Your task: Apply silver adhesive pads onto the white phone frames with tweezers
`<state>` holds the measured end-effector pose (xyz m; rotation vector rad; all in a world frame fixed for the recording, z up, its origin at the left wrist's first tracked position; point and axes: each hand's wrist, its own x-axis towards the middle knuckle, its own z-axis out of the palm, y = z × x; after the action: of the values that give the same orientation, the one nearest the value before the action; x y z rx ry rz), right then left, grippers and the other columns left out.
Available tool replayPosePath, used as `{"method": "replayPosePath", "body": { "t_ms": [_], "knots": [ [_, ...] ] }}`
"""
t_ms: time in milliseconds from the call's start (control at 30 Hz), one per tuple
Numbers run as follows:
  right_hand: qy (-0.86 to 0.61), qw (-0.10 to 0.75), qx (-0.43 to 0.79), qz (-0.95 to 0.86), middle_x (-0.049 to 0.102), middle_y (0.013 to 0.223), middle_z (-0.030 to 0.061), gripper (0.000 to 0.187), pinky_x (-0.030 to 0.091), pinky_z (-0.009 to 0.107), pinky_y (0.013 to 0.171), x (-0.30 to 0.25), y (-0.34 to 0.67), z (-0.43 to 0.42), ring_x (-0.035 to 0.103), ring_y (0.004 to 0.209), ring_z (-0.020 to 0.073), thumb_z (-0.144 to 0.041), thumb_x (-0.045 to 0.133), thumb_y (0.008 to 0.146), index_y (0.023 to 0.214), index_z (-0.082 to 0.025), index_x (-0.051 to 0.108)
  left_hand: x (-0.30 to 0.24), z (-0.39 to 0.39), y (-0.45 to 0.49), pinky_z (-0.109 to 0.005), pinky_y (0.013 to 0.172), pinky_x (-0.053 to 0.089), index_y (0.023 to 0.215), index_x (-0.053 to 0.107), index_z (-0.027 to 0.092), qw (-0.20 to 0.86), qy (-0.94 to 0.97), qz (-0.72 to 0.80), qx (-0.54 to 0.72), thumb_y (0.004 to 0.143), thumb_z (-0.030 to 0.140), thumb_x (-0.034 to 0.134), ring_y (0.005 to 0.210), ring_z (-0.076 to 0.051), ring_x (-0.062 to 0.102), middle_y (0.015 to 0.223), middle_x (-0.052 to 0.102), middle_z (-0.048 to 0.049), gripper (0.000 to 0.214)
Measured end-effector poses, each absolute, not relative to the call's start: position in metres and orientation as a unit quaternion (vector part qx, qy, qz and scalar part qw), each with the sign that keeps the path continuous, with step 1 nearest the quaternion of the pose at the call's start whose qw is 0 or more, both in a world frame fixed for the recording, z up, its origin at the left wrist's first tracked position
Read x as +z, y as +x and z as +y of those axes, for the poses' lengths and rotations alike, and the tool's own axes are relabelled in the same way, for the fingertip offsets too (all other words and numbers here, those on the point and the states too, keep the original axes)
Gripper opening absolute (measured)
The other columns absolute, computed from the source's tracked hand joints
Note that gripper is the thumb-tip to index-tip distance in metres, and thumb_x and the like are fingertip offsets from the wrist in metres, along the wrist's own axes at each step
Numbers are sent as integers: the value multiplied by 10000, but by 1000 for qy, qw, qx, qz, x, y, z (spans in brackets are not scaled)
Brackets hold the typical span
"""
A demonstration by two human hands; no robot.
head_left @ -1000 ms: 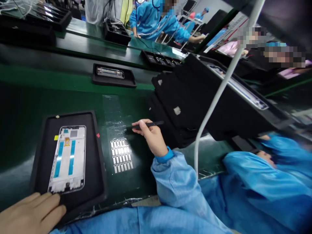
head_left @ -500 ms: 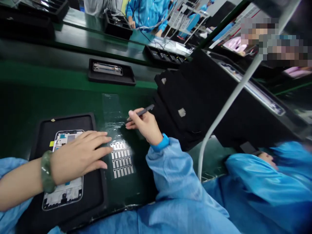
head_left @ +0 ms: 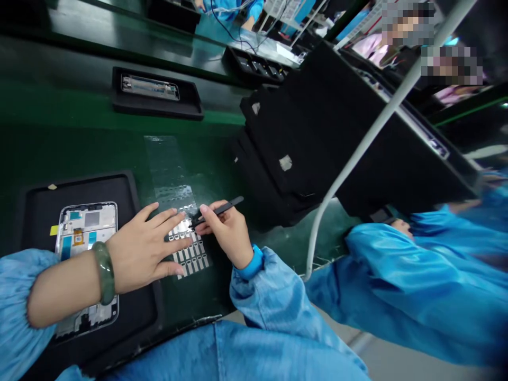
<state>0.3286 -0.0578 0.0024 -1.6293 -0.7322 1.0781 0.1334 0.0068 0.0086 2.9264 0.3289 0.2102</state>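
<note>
My left hand (head_left: 145, 248) lies flat with fingers spread, its fingertips pressing on a clear sheet of small grey stickers (head_left: 191, 253) stuck to the green table. My right hand (head_left: 224, 233) pinches black tweezers (head_left: 216, 210) whose tip touches the top rows of the sheet, just beside my left fingertips. Under my left wrist sits a black tray (head_left: 35, 211) holding a white phone frame (head_left: 85, 227) with blue strips; my forearm covers its lower half.
A second black tray (head_left: 190, 108) with a phone frame lies farther back on the belt. A tilted stack of black trays (head_left: 317, 143) rises at right, crossed by a white cable (head_left: 357, 153). A person in blue (head_left: 416, 286) sits at my right.
My left hand slid right from the phone frame onto the sticker sheet. My right hand came down and toward me, bringing the tweezers' tip onto the stickers.
</note>
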Motion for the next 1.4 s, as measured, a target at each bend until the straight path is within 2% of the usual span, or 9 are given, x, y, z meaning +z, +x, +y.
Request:
{"method": "replayPosePath", "body": {
  "t_ms": [167,367,800,933,1033,1133,1233,1400],
  "knots": [
    [-682,511,441,-281,605,569,-52,361,602,261,489,4,329,-55,680,501,161,-478,756,695,791,-202,544,9,1,135,-546,1046,334,1261,585,329,77,986,132,72,903,612,393,1297,-320,479,1398,529,-126,496],
    [-667,506,472,-276,648,589,-36,324,589,219,482,2,331,-52,677,492,138,-433,748,714,814,-185,566,8,0,136,-546,1047,317,1244,601,329,88,984,137,75,911,602,386,1295,-327,476,1381,540,-131,482],
    [-676,504,469,-263,645,565,-39,282,579,205,453,2,331,-48,655,444,123,-369,730,727,828,-162,568,9,1,137,-515,1042,333,1214,619,340,110,980,147,76,912,556,440,1285,-303,488,1387,538,-121,412],
    [-637,525,508,-248,664,586,-28,274,558,167,429,6,336,-46,632,425,93,-345,745,714,824,-154,582,6,1,138,-535,1045,337,1214,615,341,121,978,151,79,910,532,462,1289,-305,483,1388,534,-124,390],
    [-580,562,538,-242,669,587,-36,272,541,144,409,17,331,-42,609,403,72,-347,753,716,818,-160,583,8,3,136,-551,1050,341,1211,611,289,159,972,150,90,907,493,491,1290,-324,471,1374,531,-139,385],
    [-526,596,551,-255,679,609,-44,263,543,140,411,29,314,-34,615,408,70,-347,747,736,826,-174,571,21,6,126,-451,1010,416,1160,592,206,271,929,210,137,927,445,467,1208,-262,519,1278,569,-118,356],
    [-473,605,574,-284,697,646,-40,259,568,161,441,37,288,-24,653,451,90,-353,736,759,840,-184,558,38,7,109,-305,857,476,994,588,213,396,843,305,199,949,410,414,986,-157,579,1062,608,-34,267],
    [-411,567,610,-371,696,666,-42,198,581,172,465,48,255,-12,662,465,89,-302,720,793,863,-182,580,52,7,77,-237,646,438,745,553,221,474,773,374,196,912,398,446,706,-105,542,751,549,38,266]
  ]
}}
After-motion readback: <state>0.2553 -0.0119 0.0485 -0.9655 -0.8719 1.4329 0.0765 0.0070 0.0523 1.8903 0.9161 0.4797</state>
